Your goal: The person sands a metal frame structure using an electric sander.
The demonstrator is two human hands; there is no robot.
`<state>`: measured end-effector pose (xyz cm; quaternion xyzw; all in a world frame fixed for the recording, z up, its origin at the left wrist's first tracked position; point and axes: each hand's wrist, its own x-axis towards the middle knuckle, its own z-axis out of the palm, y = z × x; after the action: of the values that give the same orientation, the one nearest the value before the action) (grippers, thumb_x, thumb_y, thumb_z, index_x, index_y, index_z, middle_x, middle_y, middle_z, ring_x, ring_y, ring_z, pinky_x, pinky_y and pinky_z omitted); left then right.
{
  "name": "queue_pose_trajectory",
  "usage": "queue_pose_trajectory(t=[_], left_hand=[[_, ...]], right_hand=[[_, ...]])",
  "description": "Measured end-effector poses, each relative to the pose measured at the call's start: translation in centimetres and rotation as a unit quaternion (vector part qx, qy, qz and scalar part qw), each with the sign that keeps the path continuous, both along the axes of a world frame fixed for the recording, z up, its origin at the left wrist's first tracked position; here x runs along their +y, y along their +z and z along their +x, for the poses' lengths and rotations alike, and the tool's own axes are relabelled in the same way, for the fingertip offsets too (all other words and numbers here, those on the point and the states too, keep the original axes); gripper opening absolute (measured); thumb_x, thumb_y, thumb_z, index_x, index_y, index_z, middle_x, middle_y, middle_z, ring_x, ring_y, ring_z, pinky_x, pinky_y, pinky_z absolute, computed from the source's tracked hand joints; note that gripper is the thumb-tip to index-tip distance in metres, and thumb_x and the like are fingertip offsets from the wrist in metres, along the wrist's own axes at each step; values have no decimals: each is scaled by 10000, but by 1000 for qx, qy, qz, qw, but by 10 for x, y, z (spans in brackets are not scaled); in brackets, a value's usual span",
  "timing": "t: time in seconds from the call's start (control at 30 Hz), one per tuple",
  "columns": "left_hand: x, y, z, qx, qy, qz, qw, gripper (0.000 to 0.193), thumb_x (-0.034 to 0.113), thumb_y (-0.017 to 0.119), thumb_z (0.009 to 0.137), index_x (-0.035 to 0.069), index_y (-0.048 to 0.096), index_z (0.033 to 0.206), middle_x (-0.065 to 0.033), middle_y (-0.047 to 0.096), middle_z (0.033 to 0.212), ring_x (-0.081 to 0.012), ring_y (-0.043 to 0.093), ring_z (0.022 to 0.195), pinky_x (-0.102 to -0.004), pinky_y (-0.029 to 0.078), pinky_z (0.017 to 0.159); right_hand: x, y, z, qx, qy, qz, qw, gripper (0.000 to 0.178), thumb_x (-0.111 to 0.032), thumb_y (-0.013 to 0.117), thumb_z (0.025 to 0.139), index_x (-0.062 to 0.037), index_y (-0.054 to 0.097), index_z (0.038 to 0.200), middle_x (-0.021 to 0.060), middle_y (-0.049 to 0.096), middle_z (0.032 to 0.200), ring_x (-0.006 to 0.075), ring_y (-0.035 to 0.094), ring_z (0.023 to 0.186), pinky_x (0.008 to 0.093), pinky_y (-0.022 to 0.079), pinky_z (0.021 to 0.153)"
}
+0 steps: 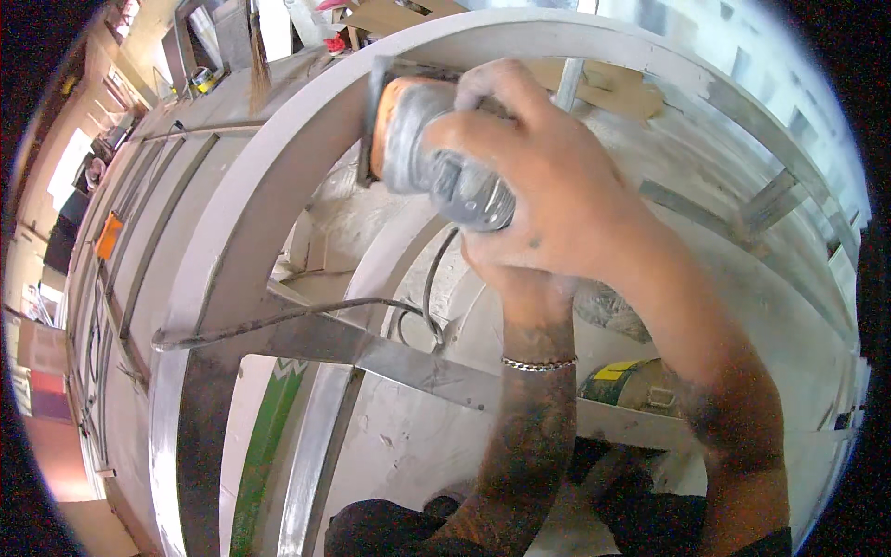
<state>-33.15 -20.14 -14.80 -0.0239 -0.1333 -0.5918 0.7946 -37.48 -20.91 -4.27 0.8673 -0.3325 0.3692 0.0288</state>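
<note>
A handheld power sander (422, 130), with an orange end and a dusty grey body, is tilted with its flat pad against the inner face of a curved metal frame (278, 176). My right hand (538, 158) wraps round the sander's body from above, fingers and thumb closed over it. My left hand (506, 269) is raised just beneath, close to the sander's rear end. The right hand covers most of it, so its fingers are hidden. A chain bracelet (538, 365) circles my left wrist. The sander looks slightly blurred.
The dark power cord (278, 325) loops from the sander over a crossbar (418, 367) and the frame's left side. Below are a green-striped white board (269, 436) and a round can (626, 382) with a yellow-green label. Metal bars and an orange object (109, 235) lie at left.
</note>
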Motion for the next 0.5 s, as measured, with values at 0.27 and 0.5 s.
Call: queue_pose_trajectory(t=[0.27, 0.5], left_hand=[[20, -2, 2, 1, 71, 31, 997, 380, 212, 457, 1101, 20, 515, 1424, -109, 617, 1359, -239, 638, 1215, -454, 556, 1030], [-5, 5, -3, -37, 31, -3, 999, 375, 213, 457, 1103, 24, 516, 1422, -105, 618, 1352, -234, 635, 1219, -459, 554, 1033]], right_hand=[[10, 0, 12, 29, 109, -50, 992, 555, -68, 840, 664, -194, 678, 1180, 107, 558, 1217, 351, 650, 1127, 461, 568, 961], [-6, -1, -2, 5, 20, -8, 1000, 655, -80, 898, 557, -217, 648, 1147, 71, 531, 1275, 356, 637, 1099, 457, 567, 893]])
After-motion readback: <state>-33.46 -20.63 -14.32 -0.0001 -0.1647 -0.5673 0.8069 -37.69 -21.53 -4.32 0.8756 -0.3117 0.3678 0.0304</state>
